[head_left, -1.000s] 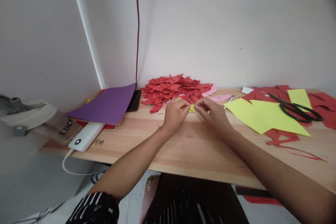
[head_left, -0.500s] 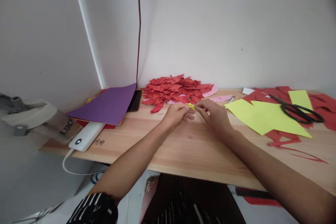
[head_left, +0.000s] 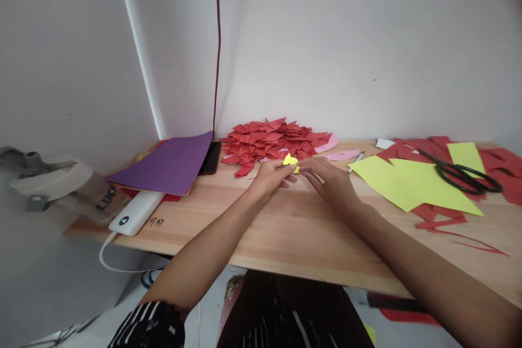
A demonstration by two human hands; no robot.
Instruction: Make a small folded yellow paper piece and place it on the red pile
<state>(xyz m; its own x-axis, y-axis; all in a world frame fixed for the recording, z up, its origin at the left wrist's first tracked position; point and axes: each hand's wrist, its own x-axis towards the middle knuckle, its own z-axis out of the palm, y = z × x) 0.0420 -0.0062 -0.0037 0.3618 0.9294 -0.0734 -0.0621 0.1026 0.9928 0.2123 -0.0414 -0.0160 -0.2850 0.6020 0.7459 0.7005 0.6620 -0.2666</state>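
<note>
A small piece of folded yellow paper [head_left: 290, 159] is pinched between the thumb and fingers of my left hand [head_left: 269, 178], above the middle of the wooden table. My right hand [head_left: 329, 179] meets it from the right, with fingertips closed at the paper's lower edge. Just behind both hands lies a heap of folded red paper pieces [head_left: 273, 141]. Pink paper strips [head_left: 342, 155] stick out at the heap's right side.
Right of my hands lie a yellow sheet [head_left: 424, 182], black-handled scissors [head_left: 465, 176], red scraps [head_left: 440, 217] and a pen [head_left: 356, 160]. On the left are a purple sheet [head_left: 167, 163], a phone [head_left: 211, 157], a white power bank [head_left: 136, 213] and a lidded cup [head_left: 77, 185].
The yellow paper has turned, so more of its folded face shows above my left fingers. My right fingers have shifted slightly at its edge.
</note>
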